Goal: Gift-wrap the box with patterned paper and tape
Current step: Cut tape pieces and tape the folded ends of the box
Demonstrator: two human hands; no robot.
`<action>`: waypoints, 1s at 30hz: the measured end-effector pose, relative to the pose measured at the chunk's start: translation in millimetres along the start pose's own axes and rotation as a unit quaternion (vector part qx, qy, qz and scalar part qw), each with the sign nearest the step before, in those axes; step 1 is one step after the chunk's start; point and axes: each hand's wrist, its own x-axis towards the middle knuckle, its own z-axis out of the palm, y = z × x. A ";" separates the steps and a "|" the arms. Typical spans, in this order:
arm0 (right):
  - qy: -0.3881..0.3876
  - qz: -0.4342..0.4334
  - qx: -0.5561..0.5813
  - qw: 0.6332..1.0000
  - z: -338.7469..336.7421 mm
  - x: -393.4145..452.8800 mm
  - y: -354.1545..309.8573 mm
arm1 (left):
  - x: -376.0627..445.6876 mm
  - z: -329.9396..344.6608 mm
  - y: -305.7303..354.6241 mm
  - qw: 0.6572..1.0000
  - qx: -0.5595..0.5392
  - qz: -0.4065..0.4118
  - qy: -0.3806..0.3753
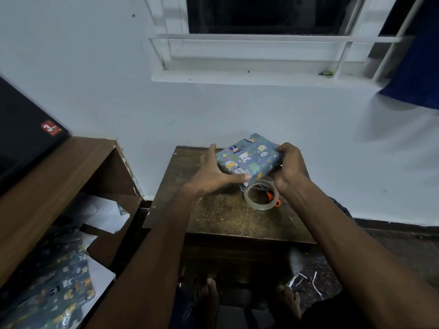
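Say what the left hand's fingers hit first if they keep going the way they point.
Probably nothing new: the left hand already touches the wrapped box, fingers pointing right along its near edge. Past the fingertips, the right hand looks next; depth unclear.

Tape roll [261, 195] and scissors [273, 198] crowd the table [213, 217] beside the box [249, 157].

The left hand [213, 173] covers the near left edge of the wrapped box [248, 159], and the right hand [288, 166] hides its right end, so the folds there cannot be seen. An orange-handled tool [273, 198] lies mostly hidden behind the tape roll [261, 195] and the right wrist. The black box [26, 131] at left is cut off by the frame edge; its red label is too small to read. The spare wrapping paper [59, 288] is dim and blurred.
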 end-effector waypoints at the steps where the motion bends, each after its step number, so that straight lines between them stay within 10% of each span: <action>1: 0.003 0.004 0.005 1.000 -0.5 -0.3 1.1 | -1.1 3.0 1.8 0.999 0.026 0.022 0.001; 30: -0.040 -0.070 -0.091 0.993 2.5 10.8 16.7 | 13.9 11.9 -5.7 0.979 0.151 0.129 0.050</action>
